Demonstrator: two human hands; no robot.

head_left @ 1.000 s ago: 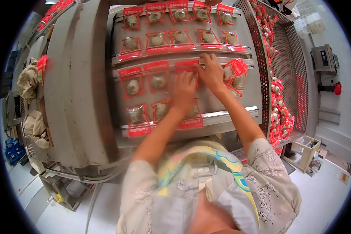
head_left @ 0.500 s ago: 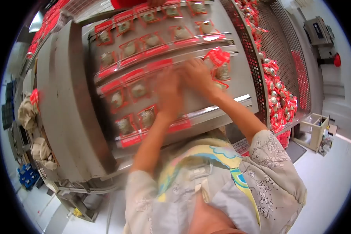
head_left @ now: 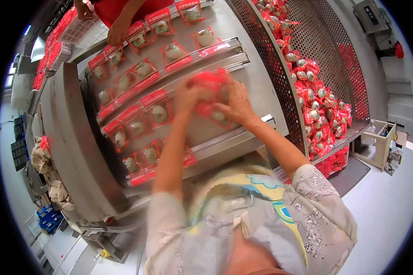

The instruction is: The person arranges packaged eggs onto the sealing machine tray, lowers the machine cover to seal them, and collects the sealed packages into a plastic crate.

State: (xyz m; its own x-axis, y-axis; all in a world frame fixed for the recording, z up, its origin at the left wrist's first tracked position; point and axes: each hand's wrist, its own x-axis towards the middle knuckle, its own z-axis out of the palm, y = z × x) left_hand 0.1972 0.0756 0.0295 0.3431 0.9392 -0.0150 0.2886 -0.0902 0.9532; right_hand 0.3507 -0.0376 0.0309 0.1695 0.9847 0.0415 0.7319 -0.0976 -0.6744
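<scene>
Several red-edged clear packets, each with a pale egg-like item, lie in rows on the metal plate (head_left: 199,126). Between my hands is a blurred bunch of red packets (head_left: 211,87). My left hand (head_left: 188,96) has its fingers against the bunch's left side, smeared by motion. On the other side, my right hand (head_left: 237,103) touches the bunch with thumb and fingers apart around it. One packet (head_left: 218,115) of the bunch hangs low by the right thumb. Left of my hands, a packet (head_left: 159,113) lies in the near rows.
A perforated metal trough (head_left: 326,50) on the right holds a heap of red packets (head_left: 314,105). A steel housing (head_left: 80,151) stands at the left. Across the plate, a co-worker's hand (head_left: 118,32) rests near the far row, beside a white basket (head_left: 82,32).
The view has turned and shifted. My hands have gone from the near row of packets to the loose bunch, which is now between them. More of the co-worker across the plate shows.
</scene>
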